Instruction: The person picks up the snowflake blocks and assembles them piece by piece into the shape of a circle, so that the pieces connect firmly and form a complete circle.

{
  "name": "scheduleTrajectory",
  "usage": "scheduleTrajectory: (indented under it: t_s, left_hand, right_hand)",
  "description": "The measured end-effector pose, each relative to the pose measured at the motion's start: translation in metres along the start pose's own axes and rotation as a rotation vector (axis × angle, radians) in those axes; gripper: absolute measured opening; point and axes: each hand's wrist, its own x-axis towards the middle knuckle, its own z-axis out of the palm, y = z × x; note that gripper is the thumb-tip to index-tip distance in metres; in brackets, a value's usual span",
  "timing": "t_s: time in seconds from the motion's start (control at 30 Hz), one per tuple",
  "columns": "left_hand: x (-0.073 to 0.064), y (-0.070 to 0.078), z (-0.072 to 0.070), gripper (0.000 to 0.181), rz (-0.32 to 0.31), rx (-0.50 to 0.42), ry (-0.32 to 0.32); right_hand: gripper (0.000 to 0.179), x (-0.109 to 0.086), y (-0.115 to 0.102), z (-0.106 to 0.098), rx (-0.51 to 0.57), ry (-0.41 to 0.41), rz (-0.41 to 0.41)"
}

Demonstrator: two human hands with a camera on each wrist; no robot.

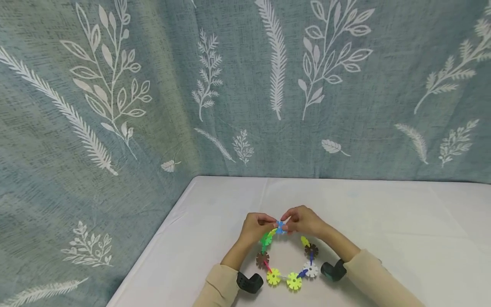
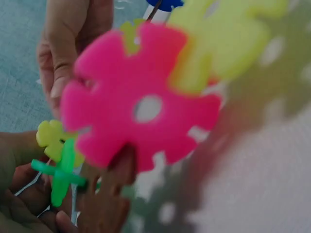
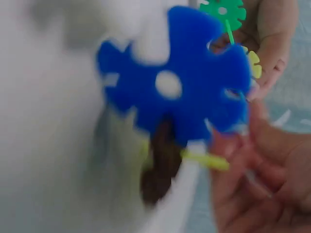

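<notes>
A chain of flower-shaped notched plastic discs curves in a near ring on the table. At its far side, my left hand (image 1: 253, 229) pinches a light blue disc (image 1: 280, 227) beside a small yellow one. From the other side, my right hand (image 1: 306, 220) has its thumb and fingertips on the same light blue disc. A green disc (image 1: 266, 240) and a brown disc (image 1: 262, 259) follow below the left hand. The chain's right end is a yellow disc (image 1: 304, 241) on a dark brown disc (image 1: 312, 250). Close to the wrist cameras are a pink disc (image 2: 112, 97) and a blue disc (image 3: 141, 87).
Two yellow-green discs (image 1: 294, 282) and a white disc (image 1: 311, 270) form the chain's near side. Black wrist devices (image 1: 250, 283) sit by both sleeves. The white-covered table (image 1: 402, 221) reaches back to a teal leaf-print curtain (image 1: 245, 94).
</notes>
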Motion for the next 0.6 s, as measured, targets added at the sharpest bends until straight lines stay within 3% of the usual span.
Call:
scheduleTrajectory:
  t_s: [0.1,0.17,0.23,0.33,0.43,0.6]
  left_hand:
    - [0.001,-0.001,0.002,0.014,-0.021,0.040,0.038]
    - [0.000,-0.002,0.002,0.013,-0.037,0.065,0.057]
    - [0.000,-0.003,0.001,0.012,-0.042,0.084,0.076]
    - [0.000,-0.004,0.000,0.012,-0.050,0.098,0.094]
    - [-0.001,-0.005,0.001,0.013,-0.055,0.102,0.093]
    - [-0.001,-0.004,0.006,0.014,-0.078,0.069,0.092]
  right_hand:
    - [0.016,-0.015,-0.005,-0.007,-0.254,0.086,0.037]
    - [0.017,-0.025,-0.008,-0.011,-0.333,0.093,0.099]
    - [0.016,-0.034,-0.011,-0.013,-0.346,0.052,0.166]
    - [0.012,-0.041,-0.013,-0.012,-0.334,-0.018,0.189]
    - [0.008,-0.041,-0.010,-0.007,-0.324,-0.028,0.119]
    - [0.008,-0.032,0.001,-0.002,-0.244,0.023,0.000]
